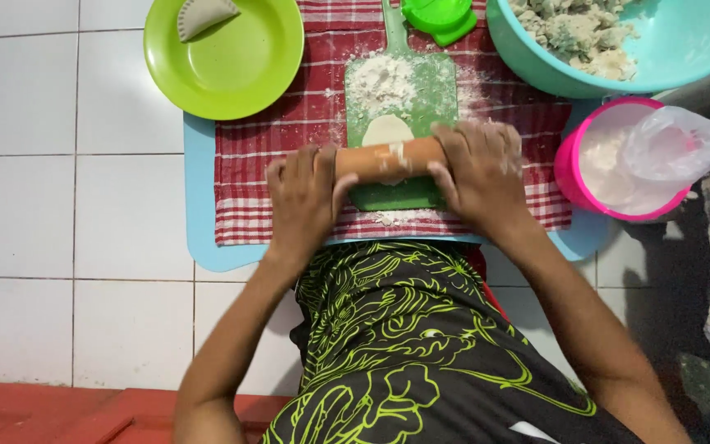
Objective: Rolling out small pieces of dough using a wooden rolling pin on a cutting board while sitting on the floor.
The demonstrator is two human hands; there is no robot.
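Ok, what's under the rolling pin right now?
A pale dough piece pokes out beyond the rolling pin, on the floured green cutting board. How much dough lies beneath the pin is hidden.

One plate (232, 74), two bowls (527, 57)

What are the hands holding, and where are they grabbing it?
Both hands press on an orange rolling pin, the left hand on its left end, the right hand on its right end, over flat dough on a green board.

rolling pin (388, 158): smooth wood | board (404, 86): floured green plastic | cloth (281, 156): woven check | plate (223, 57): glossy plastic
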